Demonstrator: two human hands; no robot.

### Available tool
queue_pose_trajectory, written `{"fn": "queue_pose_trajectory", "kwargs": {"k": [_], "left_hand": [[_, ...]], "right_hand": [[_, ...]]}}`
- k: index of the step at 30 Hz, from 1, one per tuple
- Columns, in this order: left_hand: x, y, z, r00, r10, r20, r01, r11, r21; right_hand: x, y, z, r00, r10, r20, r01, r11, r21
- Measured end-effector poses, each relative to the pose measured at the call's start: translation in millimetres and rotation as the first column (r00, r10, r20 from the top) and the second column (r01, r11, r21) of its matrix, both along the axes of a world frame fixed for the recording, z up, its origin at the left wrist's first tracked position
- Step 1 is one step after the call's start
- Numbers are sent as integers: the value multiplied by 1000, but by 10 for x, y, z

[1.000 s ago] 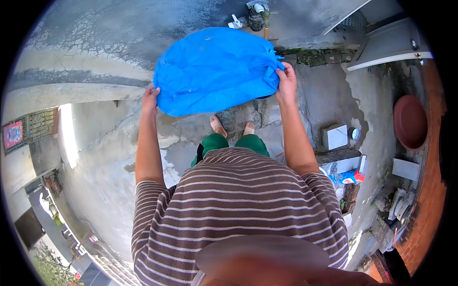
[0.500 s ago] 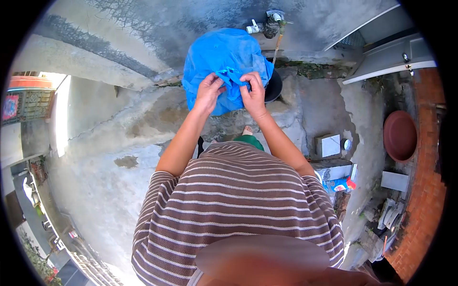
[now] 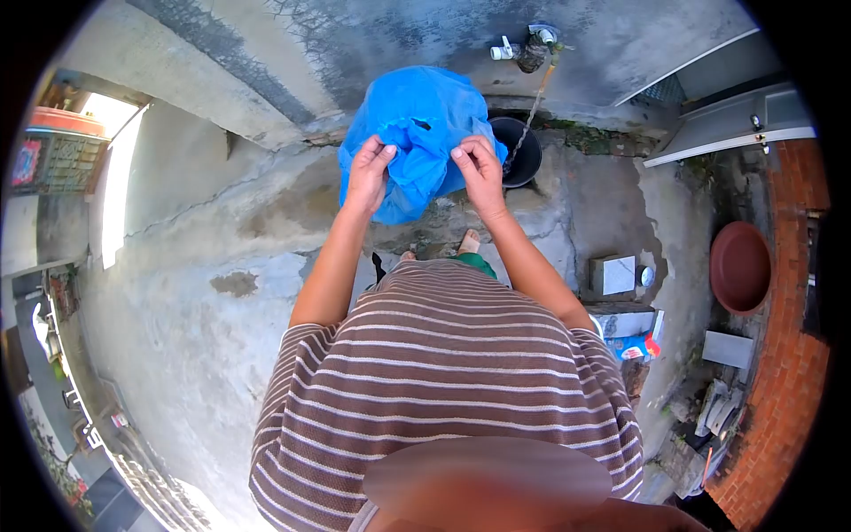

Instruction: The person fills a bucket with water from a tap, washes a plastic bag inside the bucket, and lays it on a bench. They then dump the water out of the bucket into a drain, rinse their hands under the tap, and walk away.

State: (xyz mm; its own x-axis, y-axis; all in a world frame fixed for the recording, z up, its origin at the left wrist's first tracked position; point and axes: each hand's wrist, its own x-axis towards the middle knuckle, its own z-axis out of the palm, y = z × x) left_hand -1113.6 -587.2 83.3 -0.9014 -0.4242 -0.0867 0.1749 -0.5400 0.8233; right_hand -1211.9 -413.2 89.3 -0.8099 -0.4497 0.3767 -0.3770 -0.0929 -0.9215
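A large blue plastic bag bulges out in front of me, its gathered top loose and crumpled between my hands. My left hand pinches the bag's left edge between thumb and fingers. On the other side, my right hand has thumb and fingertips closed on the bag's right edge. Folds show between the hands, with a small dark gap in the plastic. What the bag holds is hidden.
Just right of the bag stands a black bucket. Above it a tap on the wall has a thin hanging line, perhaps water, reaching down to the bucket. A reddish-brown basin and a box-shaped block are to the right.
My hands have moved apart, and the bunched top of the bag between them has loosened and spread. More of the black bucket shows now.
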Motion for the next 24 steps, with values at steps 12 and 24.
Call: {"fn": "queue_pose_trajectory", "kwargs": {"k": [12,24], "left_hand": [[443,-154,36,997,-71,7,71,996,-62],[501,-388,126,961,-18,-274,46,994,97]], "right_hand": [[48,-167,-79,914,135,-383,1,943,334],[24,52,-276,934,-25,-356,144,939,311]]}}
